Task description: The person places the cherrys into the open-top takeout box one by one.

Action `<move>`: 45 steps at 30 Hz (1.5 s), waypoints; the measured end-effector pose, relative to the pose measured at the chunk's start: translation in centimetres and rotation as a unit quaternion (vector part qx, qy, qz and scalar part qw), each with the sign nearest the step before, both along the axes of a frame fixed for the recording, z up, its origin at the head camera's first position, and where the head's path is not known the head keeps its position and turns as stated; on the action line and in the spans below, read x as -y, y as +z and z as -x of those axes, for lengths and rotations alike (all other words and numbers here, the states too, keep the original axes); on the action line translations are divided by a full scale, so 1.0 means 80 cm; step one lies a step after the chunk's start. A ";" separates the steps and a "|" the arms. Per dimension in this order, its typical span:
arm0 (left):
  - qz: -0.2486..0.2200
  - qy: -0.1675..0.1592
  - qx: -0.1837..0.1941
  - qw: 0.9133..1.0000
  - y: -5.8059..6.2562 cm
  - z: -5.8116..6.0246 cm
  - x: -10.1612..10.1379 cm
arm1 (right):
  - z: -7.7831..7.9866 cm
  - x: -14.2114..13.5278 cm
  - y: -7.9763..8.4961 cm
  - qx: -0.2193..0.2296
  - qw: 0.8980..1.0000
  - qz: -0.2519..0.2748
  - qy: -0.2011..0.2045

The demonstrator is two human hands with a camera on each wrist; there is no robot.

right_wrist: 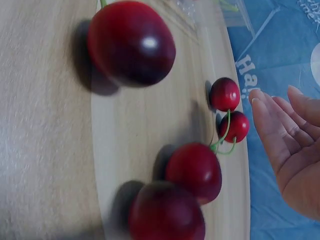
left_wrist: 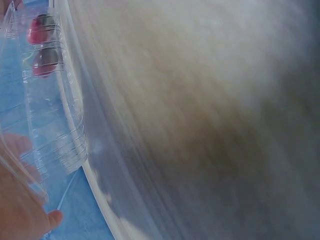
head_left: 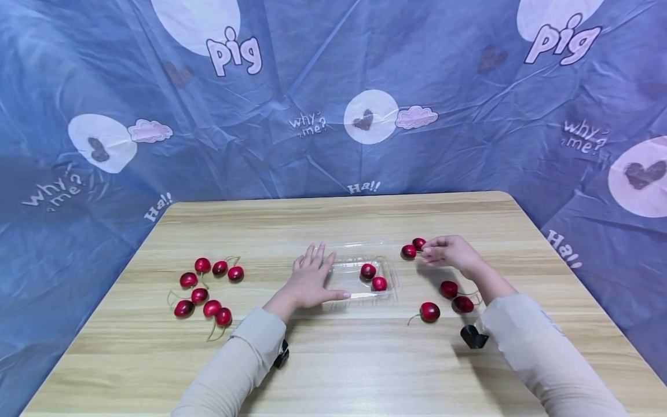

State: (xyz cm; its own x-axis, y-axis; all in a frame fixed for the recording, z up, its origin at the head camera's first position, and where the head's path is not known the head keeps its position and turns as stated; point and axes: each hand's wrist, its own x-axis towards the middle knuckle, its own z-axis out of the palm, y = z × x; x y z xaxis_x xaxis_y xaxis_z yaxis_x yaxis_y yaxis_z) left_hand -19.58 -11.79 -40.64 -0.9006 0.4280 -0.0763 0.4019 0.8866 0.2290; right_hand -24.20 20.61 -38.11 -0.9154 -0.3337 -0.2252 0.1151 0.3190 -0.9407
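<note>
A clear plastic box (head_left: 350, 267) lies at mid-table with two dark red cherries (head_left: 379, 284) in its right part. My left hand (head_left: 308, 282) rests on the box's left end, fingers spread and thumb along the near rim. In the left wrist view that hand (left_wrist: 22, 200) shows partly through the clear wall. At the back right, my right hand (head_left: 452, 255) hovers beside a pair of cherries (head_left: 409, 252) joined at green stems. Seen from the right wrist, a gap shows between thumb and fingers (right_wrist: 270, 127), with nothing held, close to that pair (right_wrist: 234, 126).
Another cherry pair (head_left: 462, 304) lies under my right forearm, and a single cherry (head_left: 429, 312) is to its left. Several cherries (head_left: 200, 295) are grouped on the table's left side. A blue printed cloth (head_left: 323, 156) hangs behind the wooden table (head_left: 344, 359).
</note>
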 end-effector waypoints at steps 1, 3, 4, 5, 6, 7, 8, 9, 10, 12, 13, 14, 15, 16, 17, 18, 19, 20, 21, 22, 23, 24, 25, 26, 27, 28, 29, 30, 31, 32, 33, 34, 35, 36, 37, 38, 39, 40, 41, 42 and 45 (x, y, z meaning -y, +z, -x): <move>0.001 0.000 0.000 1.000 0.000 0.000 0.000 | 0.000 -0.002 -0.001 0.001 1.000 0.000 -0.001; 0.001 0.000 0.001 1.000 0.000 0.000 0.000 | 0.000 -0.006 -0.003 0.002 1.000 0.001 -0.005; 0.002 0.000 0.001 1.000 0.001 0.000 0.000 | 0.000 -0.007 -0.003 0.003 1.000 0.001 -0.009; 0.002 0.000 0.002 1.000 0.001 0.000 0.000 | -0.001 -0.009 -0.003 0.003 1.000 0.001 -0.010; 0.002 0.000 0.002 1.000 0.001 0.000 0.000 | -0.001 -0.010 -0.004 0.004 1.000 0.001 -0.012; 0.001 0.000 0.003 1.000 0.001 0.001 0.000 | -0.001 -0.012 -0.005 0.004 1.000 0.001 -0.013; 0.001 0.000 0.003 1.000 0.001 0.001 0.000 | -0.001 -0.013 -0.005 0.005 1.000 0.000 -0.015; 0.001 0.000 0.003 1.000 0.001 0.001 0.000 | -0.001 -0.014 -0.005 0.006 1.000 -0.001 -0.017; 0.001 0.000 0.004 1.000 0.001 0.001 0.000 | -0.002 -0.015 -0.006 0.007 1.000 -0.003 -0.018; 0.001 0.001 0.006 1.000 0.001 0.001 0.000 | -0.002 -0.017 -0.007 0.010 1.000 -0.004 -0.021; 0.002 0.002 0.007 1.000 0.001 0.001 0.000 | -0.001 -0.018 -0.007 0.010 1.000 -0.004 -0.021; 0.002 0.002 0.007 1.000 0.001 0.001 0.000 | -0.001 -0.020 -0.008 0.011 1.000 -0.005 -0.022; 0.002 0.002 0.007 1.000 0.001 0.001 0.000 | -0.001 -0.021 -0.009 0.011 1.000 -0.004 -0.023; 0.003 0.002 0.006 1.000 0.001 0.001 0.000 | 0.000 -0.022 -0.010 0.011 1.000 -0.003 -0.023; 0.004 0.002 0.006 1.000 0.001 0.001 0.000 | 0.000 -0.023 -0.011 0.011 1.000 -0.003 -0.025; 0.004 0.002 0.006 1.000 0.001 0.001 0.000 | 0.001 -0.024 -0.012 0.010 1.000 -0.003 -0.026; 0.003 0.002 0.006 1.000 0.001 0.001 -0.001 | 0.002 -0.026 -0.013 0.010 1.000 -0.002 -0.028; 0.003 0.001 0.005 1.000 0.001 0.001 -0.001 | 0.002 -0.027 -0.015 0.011 0.999 -0.003 -0.030; 0.003 0.001 0.004 1.000 0.002 0.000 -0.001 | 0.003 -0.028 -0.016 0.011 0.999 -0.004 -0.032; 0.003 0.002 0.004 1.000 0.002 0.000 -0.001 | 0.003 -0.030 -0.018 0.012 0.999 -0.007 -0.034; 0.003 0.002 0.004 1.000 0.002 -0.001 -0.001 | 0.003 -0.031 -0.019 0.013 0.999 -0.010 -0.038; 0.003 0.001 0.003 1.000 0.002 -0.001 -0.002 | 0.004 -0.032 -0.020 0.015 0.999 -0.013 -0.040; 0.003 0.001 0.002 1.000 0.002 -0.001 -0.002 | 0.004 -0.033 -0.022 0.017 0.999 -0.014 -0.043; 0.005 0.001 0.000 1.000 0.002 -0.001 -0.002 | 0.004 -0.034 -0.022 0.019 0.999 -0.016 -0.045; 0.005 0.001 -0.001 1.000 0.002 -0.001 -0.002 | 0.004 -0.035 -0.023 0.021 0.998 -0.019 -0.047; 0.005 0.001 -0.001 1.000 0.002 -0.001 -0.002 | 0.004 -0.035 -0.024 0.023 0.998 -0.022 -0.049; 0.005 0.001 0.000 1.000 0.002 -0.001 -0.002 | 0.004 -0.036 -0.025 0.024 0.998 -0.024 -0.051; 0.005 0.001 0.000 1.000 0.002 0.000 -0.002 | 0.005 -0.037 -0.026 0.026 0.998 -0.027 -0.051; 0.006 0.001 0.000 1.000 0.002 0.000 -0.002 | 0.006 -0.037 -0.027 0.026 0.998 -0.031 -0.052; 0.006 0.001 0.001 1.000 0.001 0.000 -0.002 | 0.006 -0.038 -0.028 0.027 0.998 -0.035 -0.051; 0.006 0.001 0.001 1.000 0.001 0.000 -0.002 | 0.007 -0.038 -0.029 0.028 0.997 -0.039 -0.052; 0.006 0.001 0.001 1.000 0.001 0.000 -0.002 | 0.008 -0.039 -0.030 0.030 0.997 -0.042 -0.051; 0.006 0.002 0.002 1.000 0.001 0.000 -0.002 | 0.010 -0.039 -0.031 0.032 0.997 -0.045 -0.052; 0.005 0.002 0.001 1.000 0.001 0.000 -0.002 | 0.011 -0.039 -0.032 0.035 0.997 -0.047 -0.051; 0.004 0.002 0.001 1.000 0.001 0.000 -0.002 | 0.012 -0.039 -0.033 0.037 0.997 -0.048 -0.051; 0.004 0.002 0.001 1.000 0.001 0.000 -0.002 | 0.013 -0.038 -0.034 0.039 0.997 -0.048 -0.049; 0.004 0.003 0.001 1.000 0.000 0.000 -0.002 | 0.013 -0.038 -0.034 0.042 0.997 -0.047 -0.049; 0.004 0.003 0.001 1.000 0.000 0.000 -0.002 | 0.014 -0.037 -0.035 0.044 0.997 -0.046 -0.048; 0.004 0.003 0.000 1.000 0.000 0.000 -0.002 | 0.015 -0.036 -0.035 0.046 0.997 -0.045 -0.049; 0.004 0.004 0.001 1.000 0.000 0.000 -0.002 | 0.016 -0.035 -0.035 0.048 0.997 -0.041 -0.050; 0.003 0.006 0.003 1.000 0.000 0.000 -0.002 | 0.018 -0.030 -0.035 0.053 0.997 -0.035 -0.052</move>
State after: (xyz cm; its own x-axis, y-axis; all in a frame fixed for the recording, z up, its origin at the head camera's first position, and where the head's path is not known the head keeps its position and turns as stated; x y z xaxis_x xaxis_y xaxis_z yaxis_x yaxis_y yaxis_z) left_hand -19.58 -11.62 -40.65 -0.9052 0.4167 -0.0833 0.3900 0.8925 0.2267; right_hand -25.61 23.02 -40.94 -0.9143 -0.2187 -0.3409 0.2477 0.3642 -0.8978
